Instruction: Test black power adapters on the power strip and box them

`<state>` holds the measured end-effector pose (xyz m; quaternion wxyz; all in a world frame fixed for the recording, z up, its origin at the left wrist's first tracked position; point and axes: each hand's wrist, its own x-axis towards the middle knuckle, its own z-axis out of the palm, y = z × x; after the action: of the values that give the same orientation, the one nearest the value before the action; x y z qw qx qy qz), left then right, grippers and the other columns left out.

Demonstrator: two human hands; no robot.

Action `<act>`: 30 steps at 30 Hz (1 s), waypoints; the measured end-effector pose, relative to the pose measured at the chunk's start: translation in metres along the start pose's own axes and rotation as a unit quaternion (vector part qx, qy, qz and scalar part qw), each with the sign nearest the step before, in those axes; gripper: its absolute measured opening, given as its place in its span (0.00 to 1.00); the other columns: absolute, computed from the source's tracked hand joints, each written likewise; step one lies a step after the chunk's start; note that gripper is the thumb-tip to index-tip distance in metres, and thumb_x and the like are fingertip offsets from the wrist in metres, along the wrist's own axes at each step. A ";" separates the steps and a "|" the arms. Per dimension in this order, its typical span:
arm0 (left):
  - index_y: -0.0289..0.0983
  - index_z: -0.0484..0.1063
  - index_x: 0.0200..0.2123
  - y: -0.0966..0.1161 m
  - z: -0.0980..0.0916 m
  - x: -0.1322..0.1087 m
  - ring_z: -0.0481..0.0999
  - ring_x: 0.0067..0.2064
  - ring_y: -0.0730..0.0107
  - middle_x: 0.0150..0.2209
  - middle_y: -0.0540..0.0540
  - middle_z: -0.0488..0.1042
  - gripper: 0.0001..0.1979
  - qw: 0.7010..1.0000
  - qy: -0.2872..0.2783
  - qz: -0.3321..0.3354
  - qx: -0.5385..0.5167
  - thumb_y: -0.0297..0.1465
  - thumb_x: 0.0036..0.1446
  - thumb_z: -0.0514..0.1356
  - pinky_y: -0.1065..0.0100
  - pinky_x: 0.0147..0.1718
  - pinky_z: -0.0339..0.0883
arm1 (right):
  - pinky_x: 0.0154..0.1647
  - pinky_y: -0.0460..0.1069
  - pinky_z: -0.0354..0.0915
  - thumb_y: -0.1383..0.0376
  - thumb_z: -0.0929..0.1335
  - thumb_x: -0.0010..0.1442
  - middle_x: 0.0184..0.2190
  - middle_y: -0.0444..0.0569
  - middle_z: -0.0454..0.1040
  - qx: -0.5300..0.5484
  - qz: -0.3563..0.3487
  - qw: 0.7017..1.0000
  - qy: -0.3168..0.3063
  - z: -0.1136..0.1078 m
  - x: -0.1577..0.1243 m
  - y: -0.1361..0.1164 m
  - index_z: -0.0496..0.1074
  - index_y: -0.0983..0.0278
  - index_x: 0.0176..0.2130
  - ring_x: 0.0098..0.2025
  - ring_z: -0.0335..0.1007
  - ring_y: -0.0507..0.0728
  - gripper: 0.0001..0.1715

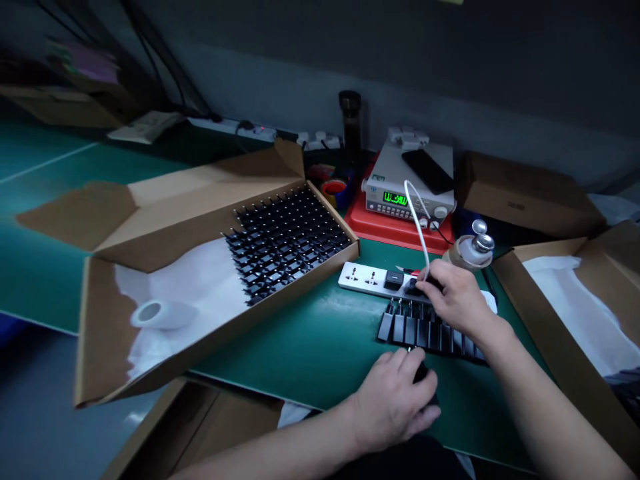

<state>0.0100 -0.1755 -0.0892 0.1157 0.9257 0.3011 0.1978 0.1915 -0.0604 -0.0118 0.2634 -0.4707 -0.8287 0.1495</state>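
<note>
My right hand pinches the lower end of a white cable over the white power strip. Beneath those fingers a black plug-in charger sits in the strip, partly hidden, with another black charger to its left. My left hand is closed around a black charger near the front of the table; most of it is covered by the fingers. Between the two hands a row of black chargers lies side by side, prongs toward the strip.
An open carton at left holds many black chargers and a white roll. Behind the strip, a meter with green digits and a phone rests on a red tray. A pump bottle and another open carton stand right.
</note>
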 end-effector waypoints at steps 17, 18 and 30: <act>0.43 0.69 0.50 0.002 -0.005 -0.011 0.70 0.45 0.52 0.56 0.36 0.66 0.18 0.999 -0.033 -0.028 -0.019 0.42 0.58 0.62 0.52 0.39 0.71 | 0.38 0.52 0.66 0.68 0.63 0.68 0.35 0.49 0.71 -0.036 -0.021 0.999 0.004 0.005 -0.002 0.004 0.65 0.61 0.37 0.37 0.71 0.57 0.05; 0.43 0.69 0.50 0.004 -0.006 -0.011 0.70 0.45 0.52 0.56 0.37 0.66 0.17 0.998 -0.039 -0.031 -0.024 0.39 0.58 0.61 0.52 0.39 0.71 | 0.38 0.52 0.66 0.68 0.63 0.68 0.35 0.48 0.71 -0.036 -0.021 0.999 0.004 0.005 -0.002 0.004 0.65 0.61 0.37 0.37 0.71 0.57 0.05; 0.39 0.62 0.62 -0.007 -0.015 -0.037 0.69 0.55 0.54 0.58 0.36 0.65 0.29 0.987 -0.031 -0.052 -0.149 0.22 0.56 0.55 0.53 0.51 0.73 | 0.36 0.51 0.70 0.63 0.68 0.65 0.34 0.47 0.77 0.179 0.093 0.971 0.128 -0.017 -0.016 0.014 0.73 0.61 0.39 0.33 0.74 0.55 0.04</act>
<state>-0.0276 -0.1906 -0.0896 0.2714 0.8870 0.3121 0.2055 0.2180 -0.0674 -0.0098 0.4320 -0.5059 -0.7008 0.2574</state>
